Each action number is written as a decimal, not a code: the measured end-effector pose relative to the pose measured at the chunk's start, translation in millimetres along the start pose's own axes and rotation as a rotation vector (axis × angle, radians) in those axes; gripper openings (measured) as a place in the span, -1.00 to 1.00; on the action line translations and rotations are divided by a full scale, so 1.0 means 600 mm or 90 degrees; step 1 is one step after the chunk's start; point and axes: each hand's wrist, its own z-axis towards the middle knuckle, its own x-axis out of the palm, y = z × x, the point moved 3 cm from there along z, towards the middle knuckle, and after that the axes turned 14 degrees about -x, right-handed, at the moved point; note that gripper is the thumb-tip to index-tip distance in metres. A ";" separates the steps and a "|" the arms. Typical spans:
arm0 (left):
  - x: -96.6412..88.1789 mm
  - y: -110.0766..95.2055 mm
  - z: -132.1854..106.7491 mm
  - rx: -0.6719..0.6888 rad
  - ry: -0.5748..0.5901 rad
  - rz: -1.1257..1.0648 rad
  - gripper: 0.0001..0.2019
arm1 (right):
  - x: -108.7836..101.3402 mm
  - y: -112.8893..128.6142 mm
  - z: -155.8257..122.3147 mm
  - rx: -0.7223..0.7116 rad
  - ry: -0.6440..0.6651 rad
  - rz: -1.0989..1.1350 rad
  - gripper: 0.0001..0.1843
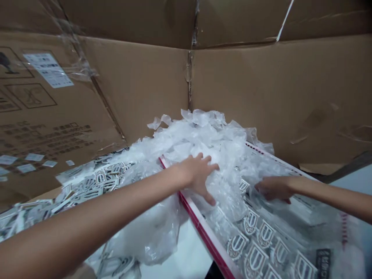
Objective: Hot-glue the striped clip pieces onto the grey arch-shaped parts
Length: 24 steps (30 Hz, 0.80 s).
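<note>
My left hand (200,176) reaches over a heap of small clear plastic bags (200,135), its fingers spread and touching the crumpled plastic. To the right, my right hand (274,188) has its fingers curled into a clear plastic bag (290,211); the fingertips are partly hidden. Beneath lies a shallow tray with a red-and-white edge (200,228). Flat arch-shaped pieces (252,259), pale with dark outlines, show in rows through clear plastic on the tray. Left of it, a large clear bag (154,228) bulges beside the tray edge.
Many loose outlined pieces (101,180) are piled at the left. Tall cardboard walls (139,89) stand behind and on both sides, meeting in a taped corner. A white printed label (49,69) is stuck on the left wall. A white surface (177,252) shows below the large bag.
</note>
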 end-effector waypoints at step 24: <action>-0.154 0.106 0.020 -0.105 -0.321 -0.050 -0.52 | 0.023 0.163 0.062 -0.439 0.084 -0.330 -0.41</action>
